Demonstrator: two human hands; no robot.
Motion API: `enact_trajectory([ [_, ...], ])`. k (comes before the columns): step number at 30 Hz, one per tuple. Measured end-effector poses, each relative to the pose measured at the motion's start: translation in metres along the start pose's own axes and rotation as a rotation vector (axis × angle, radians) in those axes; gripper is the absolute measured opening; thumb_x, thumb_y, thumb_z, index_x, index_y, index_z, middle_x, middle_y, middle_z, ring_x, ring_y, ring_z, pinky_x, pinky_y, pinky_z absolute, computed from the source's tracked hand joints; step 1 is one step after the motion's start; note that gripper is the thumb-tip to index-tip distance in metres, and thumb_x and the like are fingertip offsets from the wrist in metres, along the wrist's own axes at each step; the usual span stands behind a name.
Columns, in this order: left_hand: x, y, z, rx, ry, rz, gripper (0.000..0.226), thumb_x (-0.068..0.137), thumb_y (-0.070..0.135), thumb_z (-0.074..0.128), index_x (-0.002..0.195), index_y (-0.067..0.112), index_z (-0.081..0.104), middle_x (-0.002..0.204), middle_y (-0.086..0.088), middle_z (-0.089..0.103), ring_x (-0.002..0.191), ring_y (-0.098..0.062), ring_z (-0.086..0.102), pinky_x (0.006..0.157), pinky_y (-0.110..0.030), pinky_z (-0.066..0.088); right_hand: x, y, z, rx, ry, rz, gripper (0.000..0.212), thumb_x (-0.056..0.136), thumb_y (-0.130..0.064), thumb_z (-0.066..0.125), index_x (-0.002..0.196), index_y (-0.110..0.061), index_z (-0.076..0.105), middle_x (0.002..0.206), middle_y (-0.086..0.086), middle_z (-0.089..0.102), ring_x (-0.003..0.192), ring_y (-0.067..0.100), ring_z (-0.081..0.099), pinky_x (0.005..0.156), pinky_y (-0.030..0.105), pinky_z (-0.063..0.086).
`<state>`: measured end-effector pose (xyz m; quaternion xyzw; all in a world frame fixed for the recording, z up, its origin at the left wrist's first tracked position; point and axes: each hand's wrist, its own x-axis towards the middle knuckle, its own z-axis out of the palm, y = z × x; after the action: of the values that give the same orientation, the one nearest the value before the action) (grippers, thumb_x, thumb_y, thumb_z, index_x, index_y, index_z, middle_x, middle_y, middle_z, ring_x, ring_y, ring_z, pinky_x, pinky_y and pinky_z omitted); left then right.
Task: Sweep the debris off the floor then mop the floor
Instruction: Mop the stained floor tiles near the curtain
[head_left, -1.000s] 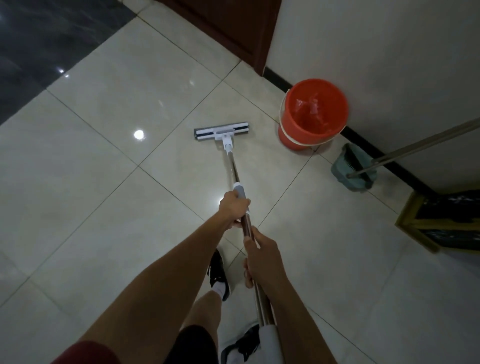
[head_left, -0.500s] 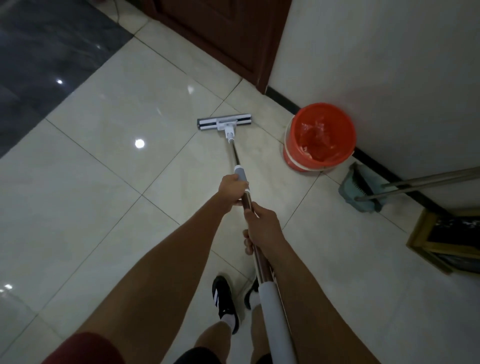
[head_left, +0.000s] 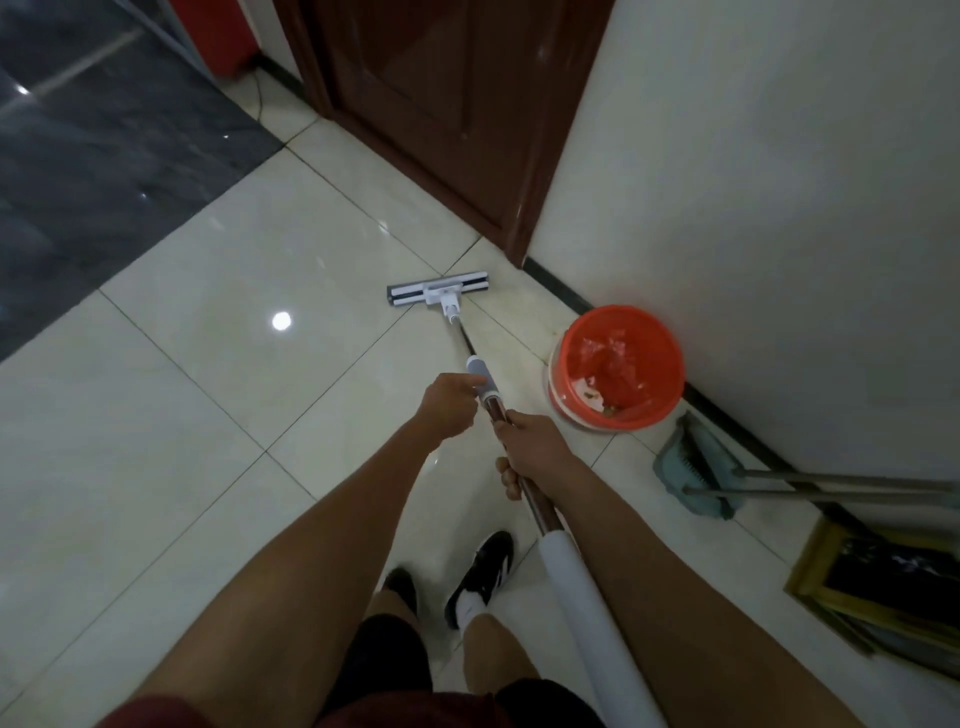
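A person stands on the pale glossy tile floor (head_left: 182, 467) with both bare arms stretched forward along a flat mop (head_left: 439, 294). The mop's grey and white head lies flat on the tiles in the upper middle of the frame, just short of the dark wooden door (head_left: 447, 119) and close to the black skirting at the foot of the white wall (head_left: 779, 182). Its pole runs down and to the right, toward the bottom of the frame, ending in a thick white sleeve.

The left hand (head_left: 449, 404) sits higher on the pole, at the grey collar, fingers curled with the tips against the collar; whether it truly grips or only steadies the pole I cannot tell. The right hand (head_left: 530, 449) is clenched around the reddish metal part of the pole just below it, knuckles showing on the left side of the shaft.

To the right of the pole, against the wall, stands a bucket (head_left: 621, 366) lined with a red bag, scraps lying in its bottom. Lower right of it, a teal dustpan (head_left: 685, 470) and broom rest on the floor, their metal handles reaching to the right edge. A gold-framed dark panel (head_left: 883, 582) leans in the lower right corner. Two feet in dark shoes (head_left: 480, 571) show at the bottom centre. Dark grey tiling (head_left: 93, 156) fills the upper left.
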<state>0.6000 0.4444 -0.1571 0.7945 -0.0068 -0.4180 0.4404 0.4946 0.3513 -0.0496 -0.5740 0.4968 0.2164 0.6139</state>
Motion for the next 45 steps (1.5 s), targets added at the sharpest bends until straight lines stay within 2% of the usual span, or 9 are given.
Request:
enact_trajectory([
  [9,0.012,0.045,-0.016,0.457,0.005,0.315,0.052,0.09,0.014,0.074,0.139,0.024,0.06,0.137,-0.008,0.056,0.127,-0.025,0.053,0.104,-0.033,0.042,-0.019,-0.088,-0.023,0.042,-0.111,0.124,0.025,0.104,-0.023,0.041,0.12,-0.01,0.054,0.078,0.02,0.067,0.043,0.014,0.05,0.043,0.024,0.046],
  [15,0.038,0.088,-0.055,0.545,-0.04,0.413,0.052,0.096,0.023,0.068,0.146,0.027,0.053,0.152,0.001,0.049,0.139,-0.021,0.044,0.113,-0.035,0.035,-0.027,-0.133,-0.029,0.393,-0.137,0.1,0.032,0.102,-0.02,0.05,0.123,0.002,0.059,0.096,0.029,0.072,0.055,0.027,0.061,0.054,0.033,0.055],
  [18,0.057,0.109,-0.072,0.546,-0.092,0.414,0.053,0.095,0.028,0.07,0.145,0.028,0.054,0.15,0.003,0.053,0.138,-0.02,0.047,0.114,-0.035,0.035,-0.031,-0.136,-0.03,0.577,0.024,-0.073,0.033,0.098,-0.009,0.055,0.126,0.008,0.06,0.11,0.029,0.068,0.073,0.031,0.068,0.058,0.031,0.059],
  [23,0.085,0.151,-0.084,0.521,-0.077,0.475,0.049,0.092,0.023,0.074,0.139,0.02,0.06,0.137,-0.001,0.062,0.129,-0.019,0.054,0.106,-0.027,0.036,-0.043,-0.149,-0.018,0.085,0.403,-0.356,0.024,0.087,-0.024,0.076,0.109,-0.019,0.067,0.106,-0.001,0.072,0.094,0.01,0.068,0.085,0.027,0.056],
  [26,0.102,0.172,-0.082,0.57,-0.06,0.496,0.04,0.09,0.029,0.075,0.128,0.021,0.067,0.122,0.001,0.068,0.119,-0.02,0.059,0.099,-0.028,0.038,-0.048,-0.18,-0.02,0.188,0.492,-0.615,0.022,0.082,-0.011,0.08,0.1,-0.015,0.069,0.087,-0.011,0.072,0.078,-0.008,0.067,0.072,0.005,0.047],
  [30,0.113,0.209,-0.077,0.59,-0.085,0.542,0.02,0.091,0.025,0.072,0.11,0.021,0.068,0.094,0.011,0.06,0.087,-0.008,0.054,0.072,-0.021,0.033,-0.038,-0.215,-0.041,0.208,0.598,-0.727,0.018,0.083,-0.016,0.08,0.094,-0.027,0.071,0.085,-0.015,0.073,0.08,-0.008,0.067,0.071,0.002,0.043],
  [35,0.136,0.248,-0.062,0.588,-0.146,0.532,0.018,0.089,0.023,0.073,0.101,0.034,0.065,0.095,0.007,0.068,0.084,-0.012,0.06,0.08,-0.032,0.048,-0.017,-0.248,-0.08,0.167,0.612,-0.773,0.01,0.089,-0.024,0.072,0.099,-0.023,0.072,0.089,-0.016,0.072,0.086,-0.011,0.064,0.073,0.001,0.042],
  [39,0.146,0.287,-0.054,0.636,0.01,0.492,0.027,0.092,0.037,0.07,0.119,0.035,0.065,0.105,0.002,0.072,0.093,-0.02,0.064,0.078,-0.033,0.048,0.003,-0.292,-0.111,0.118,0.574,-0.851,0.012,0.092,-0.019,0.068,0.094,-0.03,0.066,0.087,-0.02,0.068,0.084,-0.011,0.063,0.073,0.005,0.045],
  [45,0.158,0.33,-0.047,0.627,0.237,0.427,0.025,0.093,0.044,0.066,0.115,0.033,0.068,0.097,0.003,0.072,0.086,-0.02,0.066,0.068,-0.03,0.046,0.032,-0.361,-0.14,0.018,0.459,-0.933,0.016,0.095,-0.013,0.063,0.109,-0.009,0.069,0.088,-0.013,0.066,0.079,-0.014,0.061,0.069,0.0,0.043],
])
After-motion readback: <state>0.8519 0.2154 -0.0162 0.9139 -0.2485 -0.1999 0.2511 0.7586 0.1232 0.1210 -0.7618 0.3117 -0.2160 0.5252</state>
